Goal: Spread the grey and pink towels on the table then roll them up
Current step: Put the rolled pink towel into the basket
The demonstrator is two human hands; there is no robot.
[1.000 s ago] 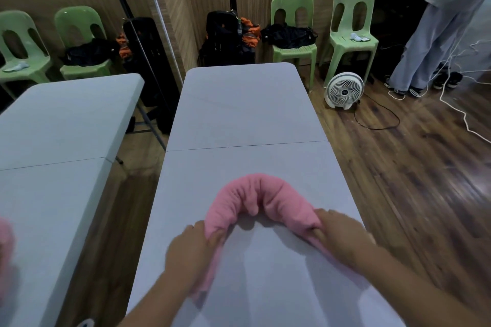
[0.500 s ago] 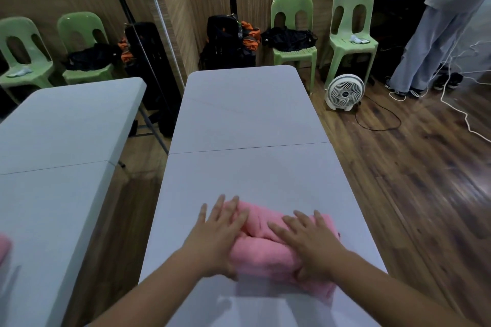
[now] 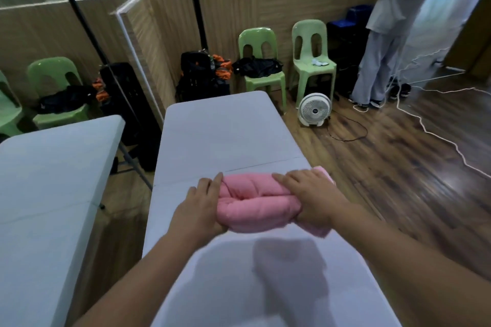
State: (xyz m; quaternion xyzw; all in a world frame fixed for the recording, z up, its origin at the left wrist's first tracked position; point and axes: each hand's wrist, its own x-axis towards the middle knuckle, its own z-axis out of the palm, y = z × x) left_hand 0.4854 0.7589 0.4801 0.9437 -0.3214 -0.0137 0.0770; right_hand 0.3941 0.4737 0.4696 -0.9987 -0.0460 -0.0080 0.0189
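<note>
A pink towel (image 3: 256,203) is bunched into a thick roll, lying crosswise on the grey folding table (image 3: 225,135) near its middle seam. My left hand (image 3: 199,207) clasps the roll's left end, fingers over the top and thumb underneath. My right hand (image 3: 313,198) grips the right part, with a bit of towel sticking out past it toward the table's right edge. The roll looks slightly lifted, with a shadow on the table below it. No grey towel is in view.
A second grey table (image 3: 47,188) stands to the left across a narrow gap. Green plastic chairs (image 3: 261,66), black bags (image 3: 204,77) and a white floor fan (image 3: 314,109) sit beyond the far end. A person (image 3: 385,34) stands at the back right among floor cables.
The towel went from a draped arch to a flattened bundle, and now to a thick roll held at both ends. My hands shifted from pressing flat on top to gripping. The camera tilted up.
</note>
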